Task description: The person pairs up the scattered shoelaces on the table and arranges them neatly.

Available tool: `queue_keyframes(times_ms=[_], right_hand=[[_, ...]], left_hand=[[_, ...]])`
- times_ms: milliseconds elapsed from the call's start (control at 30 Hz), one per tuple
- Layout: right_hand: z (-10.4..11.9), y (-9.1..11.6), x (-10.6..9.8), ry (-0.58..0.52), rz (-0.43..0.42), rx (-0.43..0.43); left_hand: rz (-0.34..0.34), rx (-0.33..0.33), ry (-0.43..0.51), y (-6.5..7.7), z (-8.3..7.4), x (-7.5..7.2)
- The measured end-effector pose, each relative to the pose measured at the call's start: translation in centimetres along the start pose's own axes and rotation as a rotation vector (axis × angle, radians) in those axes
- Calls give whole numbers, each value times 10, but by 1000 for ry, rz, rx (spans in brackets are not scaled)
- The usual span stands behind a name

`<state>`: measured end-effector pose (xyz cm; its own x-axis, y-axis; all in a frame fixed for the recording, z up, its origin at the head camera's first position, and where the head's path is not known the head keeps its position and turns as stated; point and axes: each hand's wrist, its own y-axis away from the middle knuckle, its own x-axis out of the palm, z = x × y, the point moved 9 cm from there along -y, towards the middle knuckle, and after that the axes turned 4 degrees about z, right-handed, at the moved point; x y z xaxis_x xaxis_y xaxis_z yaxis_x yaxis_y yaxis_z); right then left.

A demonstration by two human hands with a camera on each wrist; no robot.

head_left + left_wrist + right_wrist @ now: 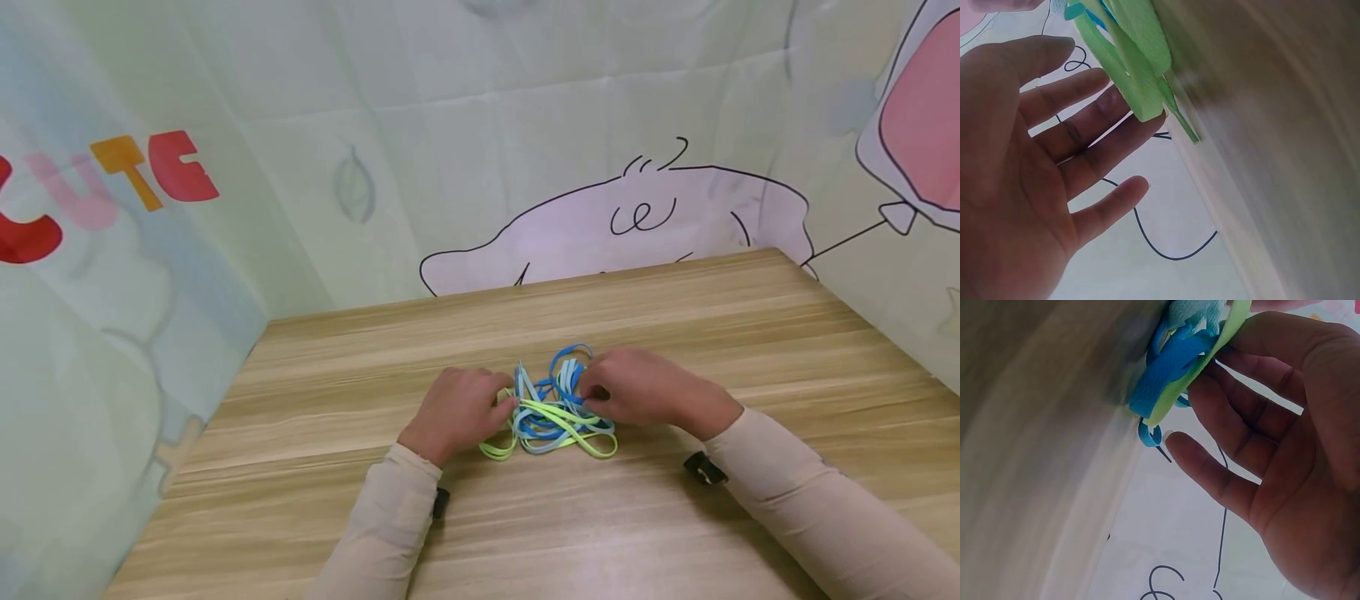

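Note:
A tangled heap of flat shoelaces lies on the table, in yellow-green, bright blue and pale blue. My left hand is at the heap's left side. In the left wrist view its fingers are loosely extended and touch a loop of green lace, while the thumb stands apart from them. At the right side, my right hand pinches laces between thumb and forefinger. Seen from the right wrist, a blue lace and a yellow-green lace run to those fingertips. The palm partly hides the exact grip.
The wood-grain table extends around the heap. A printed cloth with cartoon drawings hangs behind the table and along its sides. Dark wrist devices show under both sleeves.

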<state>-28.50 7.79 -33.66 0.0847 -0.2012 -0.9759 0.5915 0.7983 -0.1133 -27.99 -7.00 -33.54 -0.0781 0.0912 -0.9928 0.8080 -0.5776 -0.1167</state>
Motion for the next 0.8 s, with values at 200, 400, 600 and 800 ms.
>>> queue_keyframes(times_ms=[200,400,600,800], right_hand=[[-2,1,-4,-27,-15,60],[-2,1,-8,-26,-61,61],[-3,1,-9,-12,-72,84],[-3,1,-11,-12,-74,95]], left_hand=[[-11,2,9,1,-1,-2],[-8,-4,9,0,0,-2],[1,-12,4,-1,0,-1],[3,-16,4,-1,-1,-2]])
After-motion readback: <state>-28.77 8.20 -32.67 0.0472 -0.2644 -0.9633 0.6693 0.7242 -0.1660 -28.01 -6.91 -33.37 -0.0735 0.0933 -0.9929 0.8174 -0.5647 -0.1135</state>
